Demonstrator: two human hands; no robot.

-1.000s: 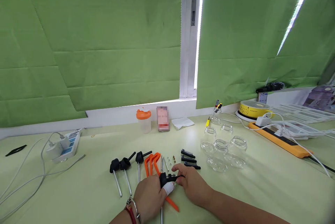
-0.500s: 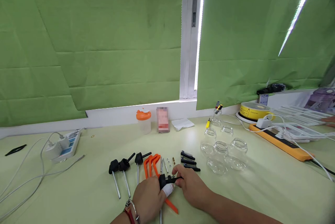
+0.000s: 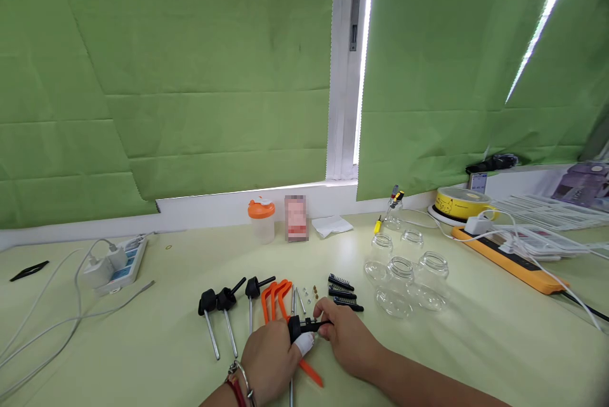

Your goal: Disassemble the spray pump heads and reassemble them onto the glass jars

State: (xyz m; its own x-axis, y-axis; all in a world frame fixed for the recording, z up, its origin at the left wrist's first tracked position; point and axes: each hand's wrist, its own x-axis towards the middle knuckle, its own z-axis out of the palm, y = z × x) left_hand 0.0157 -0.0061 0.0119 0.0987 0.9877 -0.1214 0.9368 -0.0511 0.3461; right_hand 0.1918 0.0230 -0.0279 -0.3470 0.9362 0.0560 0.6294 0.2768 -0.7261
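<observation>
Head-worn; looks forward and down over the table from its near side. Frames left hand and right hand close, at near centre. Faces green blinds at far side; takes in white power strip at left and orange power strip at right.

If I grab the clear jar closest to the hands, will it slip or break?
That clear jar may be fragile if it's glass, as its see-through shine suggests. Its smooth surface might feel slippery. Standing upright and wider low down than at the top, it probably won't tip easily.
</observation>
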